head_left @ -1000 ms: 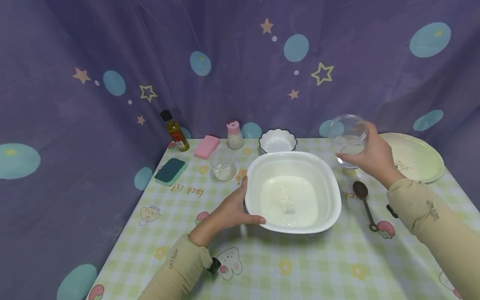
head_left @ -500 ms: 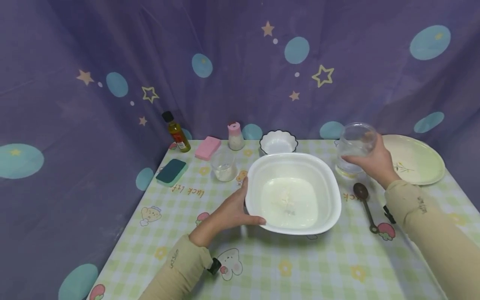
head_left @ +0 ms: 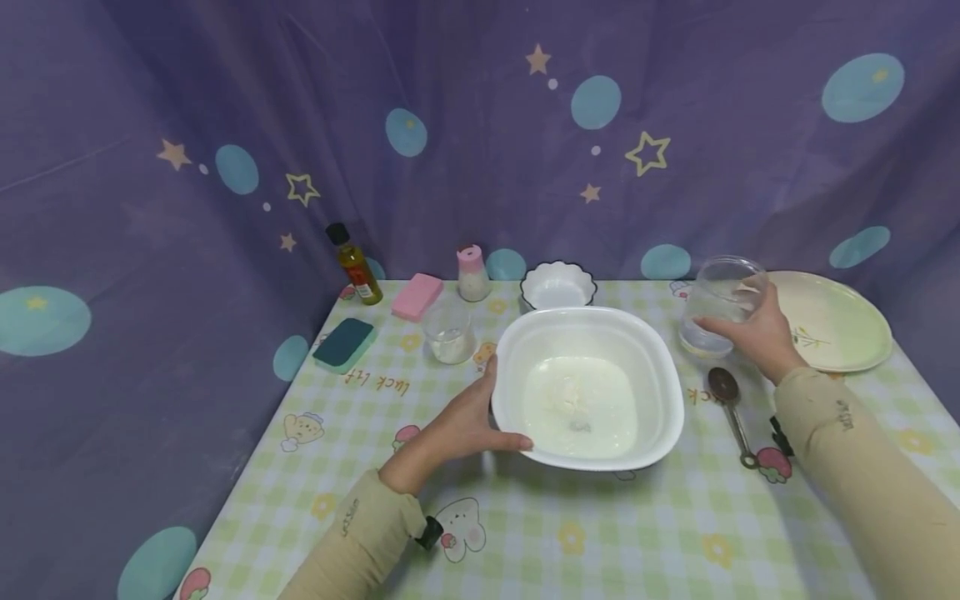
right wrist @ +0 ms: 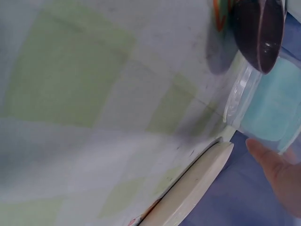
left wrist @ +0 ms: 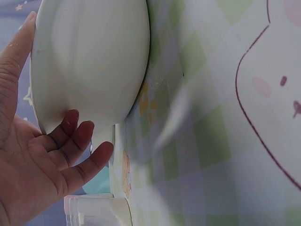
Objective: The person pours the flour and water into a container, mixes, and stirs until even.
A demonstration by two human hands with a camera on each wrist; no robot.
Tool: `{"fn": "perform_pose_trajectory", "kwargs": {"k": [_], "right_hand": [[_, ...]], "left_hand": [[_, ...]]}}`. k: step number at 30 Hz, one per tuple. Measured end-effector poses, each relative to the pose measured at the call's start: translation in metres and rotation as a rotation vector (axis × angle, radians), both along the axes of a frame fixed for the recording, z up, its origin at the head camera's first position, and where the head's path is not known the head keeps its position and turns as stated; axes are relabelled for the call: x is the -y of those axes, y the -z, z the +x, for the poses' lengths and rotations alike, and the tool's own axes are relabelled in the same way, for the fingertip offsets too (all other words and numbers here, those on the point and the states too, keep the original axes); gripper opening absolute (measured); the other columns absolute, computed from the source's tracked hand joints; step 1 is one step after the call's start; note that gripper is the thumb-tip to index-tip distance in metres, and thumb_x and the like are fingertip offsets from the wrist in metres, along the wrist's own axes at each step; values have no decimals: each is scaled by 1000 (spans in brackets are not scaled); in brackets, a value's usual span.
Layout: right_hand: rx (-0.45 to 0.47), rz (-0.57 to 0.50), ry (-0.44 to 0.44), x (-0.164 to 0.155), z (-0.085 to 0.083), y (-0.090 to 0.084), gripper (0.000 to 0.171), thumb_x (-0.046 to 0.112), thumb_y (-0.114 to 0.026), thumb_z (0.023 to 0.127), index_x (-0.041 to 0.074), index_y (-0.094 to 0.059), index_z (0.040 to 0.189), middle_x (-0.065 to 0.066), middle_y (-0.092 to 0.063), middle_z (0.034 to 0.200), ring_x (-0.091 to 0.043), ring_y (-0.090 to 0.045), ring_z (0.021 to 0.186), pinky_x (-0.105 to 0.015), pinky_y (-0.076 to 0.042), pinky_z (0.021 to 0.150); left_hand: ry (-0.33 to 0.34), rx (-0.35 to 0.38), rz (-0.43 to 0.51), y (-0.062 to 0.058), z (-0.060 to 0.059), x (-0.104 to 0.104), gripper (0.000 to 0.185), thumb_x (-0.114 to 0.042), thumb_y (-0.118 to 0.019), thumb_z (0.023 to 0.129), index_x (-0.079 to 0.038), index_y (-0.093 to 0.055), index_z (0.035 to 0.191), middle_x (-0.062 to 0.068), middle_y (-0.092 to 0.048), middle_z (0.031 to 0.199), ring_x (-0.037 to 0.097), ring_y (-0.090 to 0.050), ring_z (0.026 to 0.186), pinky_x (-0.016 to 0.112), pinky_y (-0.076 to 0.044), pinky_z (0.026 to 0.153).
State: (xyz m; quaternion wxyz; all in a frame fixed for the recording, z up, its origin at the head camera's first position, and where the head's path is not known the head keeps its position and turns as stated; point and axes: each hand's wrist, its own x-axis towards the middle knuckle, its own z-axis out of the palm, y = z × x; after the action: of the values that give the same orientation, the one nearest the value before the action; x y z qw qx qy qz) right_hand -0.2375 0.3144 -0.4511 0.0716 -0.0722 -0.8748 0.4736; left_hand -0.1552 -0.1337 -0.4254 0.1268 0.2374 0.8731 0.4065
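Observation:
A white basin [head_left: 510, 400] stands at the middle of the table with pale, whitish contents in its bottom. My left hand [head_left: 461, 421] holds its left side, thumb on the rim; in the left wrist view, the fingers [left wrist: 87, 165] lie against the outer wall. To the right of the basin, my right hand [head_left: 757, 329] grips a clear plastic cup [head_left: 705, 304] round its side. In the right wrist view the cup's base [right wrist: 237, 94] is close to the tablecloth; whether it touches I cannot tell. A dark spoon [head_left: 723, 385] lies just in front of the cup.
An oval plate [head_left: 847, 325] lies right of the cup. Behind the basin is a scalloped white bowl [head_left: 558, 287]. Leftward stand a small clear cup [head_left: 450, 337] with white contents, a pink-topped shaker [head_left: 472, 275], a pink sponge [head_left: 417, 297], an oil bottle [head_left: 356, 271] and a green sponge [head_left: 345, 344].
My right hand has carried the clear cup rightward and down towards the tablecloth, away from the basin. The left hand and the basin have stayed in place.

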Motion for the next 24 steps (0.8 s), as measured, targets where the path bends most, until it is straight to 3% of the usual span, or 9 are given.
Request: {"fn": "perform_pose_trajectory", "kwargs": {"k": [6, 13, 18, 24], "right_hand": [[27, -21, -22, -3, 1, -2, 115, 46, -80, 78, 11, -1, 154, -28, -24, 154, -51, -26, 135, -62, -23, 108], [108, 0, -91, -7, 11, -10, 120, 49, -72, 85, 3, 15, 153, -36, -4, 155, -59, -16, 135, -66, -20, 106], [155, 39, -138, -6, 26, -13, 117, 49, -68, 88, 0, 16, 152, -40, -8, 151, -61, -29, 128, -67, -29, 100], [254, 129, -160, -4, 48, -15, 119, 56, -63, 89, -3, 21, 149, -42, -13, 149, -60, -28, 128, -69, -30, 98]], "left_hand": [[0, -6, 10, 0, 0, 0, 139, -46, -90, 65, -18, 13, 155, 6, -15, 162, 13, -24, 143, 41, -27, 112], [19, -33, 32, 1, -1, 1, 138, -44, -90, 66, -12, 10, 156, 9, -18, 161, 18, -28, 143, 43, -29, 111], [22, -43, 34, 1, -1, 1, 138, -44, -90, 66, -12, 9, 156, 9, -20, 161, 18, -28, 142, 44, -29, 111], [15, -24, 18, 0, -1, 1, 139, -44, -90, 65, -19, 13, 155, 7, -18, 161, 14, -25, 143, 40, -27, 113]]}}
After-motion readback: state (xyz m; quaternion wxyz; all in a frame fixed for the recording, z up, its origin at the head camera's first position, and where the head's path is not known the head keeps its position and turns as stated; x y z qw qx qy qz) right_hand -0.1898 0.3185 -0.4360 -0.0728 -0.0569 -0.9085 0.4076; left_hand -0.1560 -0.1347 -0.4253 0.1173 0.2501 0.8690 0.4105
